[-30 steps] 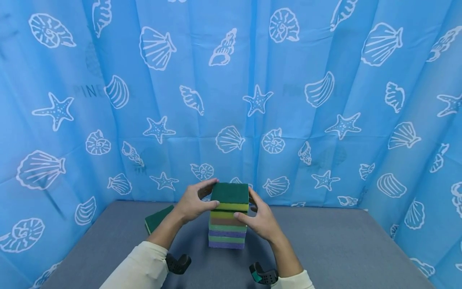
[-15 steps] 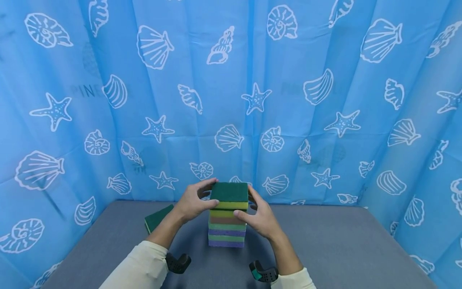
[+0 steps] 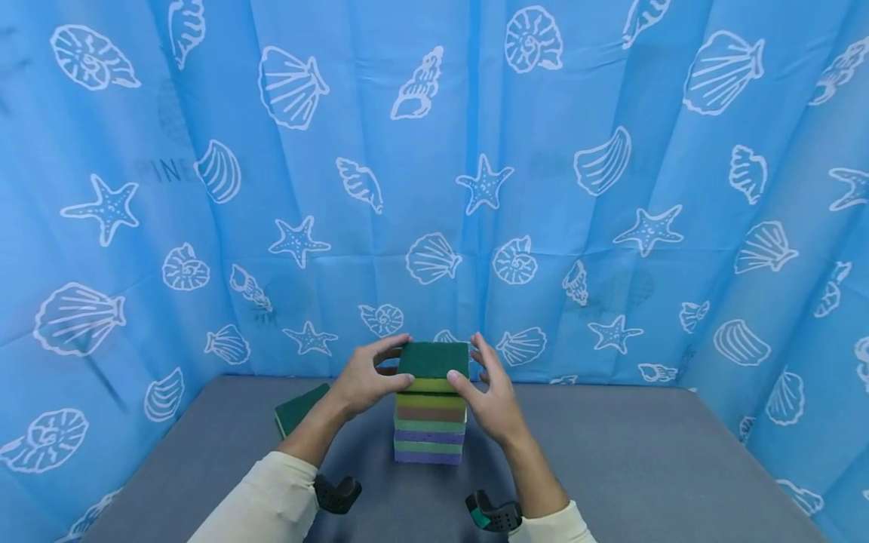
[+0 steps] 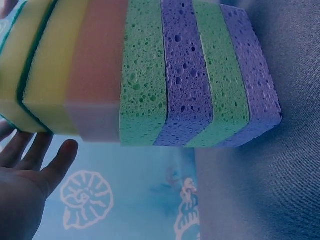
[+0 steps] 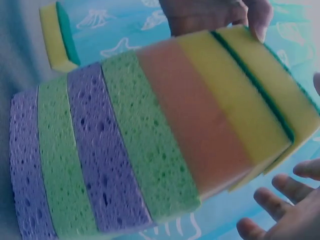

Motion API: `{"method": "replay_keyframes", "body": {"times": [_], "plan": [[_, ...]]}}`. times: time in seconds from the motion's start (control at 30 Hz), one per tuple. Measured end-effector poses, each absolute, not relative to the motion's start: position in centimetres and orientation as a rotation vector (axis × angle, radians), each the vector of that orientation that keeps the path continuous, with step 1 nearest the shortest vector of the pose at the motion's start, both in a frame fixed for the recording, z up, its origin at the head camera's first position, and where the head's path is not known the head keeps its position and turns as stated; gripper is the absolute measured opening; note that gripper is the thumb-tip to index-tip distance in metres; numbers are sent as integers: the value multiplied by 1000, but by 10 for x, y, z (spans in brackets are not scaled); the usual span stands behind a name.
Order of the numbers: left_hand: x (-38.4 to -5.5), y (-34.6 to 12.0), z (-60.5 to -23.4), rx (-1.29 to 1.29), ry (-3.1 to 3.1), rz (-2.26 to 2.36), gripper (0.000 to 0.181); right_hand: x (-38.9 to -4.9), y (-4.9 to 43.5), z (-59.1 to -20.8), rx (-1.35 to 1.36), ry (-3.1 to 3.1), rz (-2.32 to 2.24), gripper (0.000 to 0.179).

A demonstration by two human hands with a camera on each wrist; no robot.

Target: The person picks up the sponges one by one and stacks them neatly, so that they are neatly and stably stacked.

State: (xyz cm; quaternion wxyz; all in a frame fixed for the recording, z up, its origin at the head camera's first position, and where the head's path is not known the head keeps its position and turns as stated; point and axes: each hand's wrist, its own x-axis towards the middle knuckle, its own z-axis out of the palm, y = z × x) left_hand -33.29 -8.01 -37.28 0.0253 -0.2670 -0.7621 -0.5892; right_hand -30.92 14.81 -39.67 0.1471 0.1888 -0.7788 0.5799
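A tall stack of sponges (image 3: 429, 426) stands on the grey table. From the bottom up, its layers alternate purple and green, then comes a pink one, then yellow scouring sponges with green pads. On top lies a yellow sponge with a dark green scouring face (image 3: 434, 360). My left hand (image 3: 366, 381) pinches this top sponge at its left side, thumb in front and fingers behind. My right hand (image 3: 494, 403) is at the right side, thumb tip by the top sponge's front edge. In the right wrist view its fingers (image 5: 270, 202) are spread, apart from the stack.
Another green-and-yellow scouring sponge (image 3: 299, 409) lies on the grey table (image 3: 611, 460) at the left, partly behind my left forearm. A blue curtain (image 3: 434, 188) with white shells and starfish hangs at the back and sides.
My right thumb has moved up from the second sponge to the front edge of the top one, and the right fingers have risen and opened outward. The left hand keeps its place.
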Motion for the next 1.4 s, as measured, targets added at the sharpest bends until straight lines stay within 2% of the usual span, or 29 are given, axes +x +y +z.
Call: {"method": "replay_keyframes", "body": {"times": [0.27, 0.8, 1.4], "plan": [[-332, -80, -371, -825, -2356, -1836, 66, -308, 146, -391, 513, -2221, 1691, 69], [-331, -81, -373, -835, -2374, -1743, 68, -309, 143, -396, 532, -2221, 1701, 66], [-318, -111, -370, -698, -2132, -1643, 50, -312, 148, -393, 569, -2227, 1745, 64]]}}
